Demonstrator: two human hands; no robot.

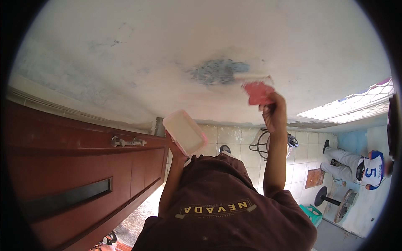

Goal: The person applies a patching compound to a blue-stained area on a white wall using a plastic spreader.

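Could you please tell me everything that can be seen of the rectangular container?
The container is shallow-looking, with rounded corners, an open top and a pinkish rim; it looks like plastic. Inside it appears smooth and off-white, though whether that is a filling or the bare bottom is unclear. The left hand holds it at its lower left side. In the picture it slants from upper left to lower right, above the tiled floor and right of the reddish-brown door.

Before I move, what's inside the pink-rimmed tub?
Inside the pink-rimmed tub, a pale, off-white surface shows, probably some filling. Anything beneath that surface is covered, so I can't tell how deep it goes.
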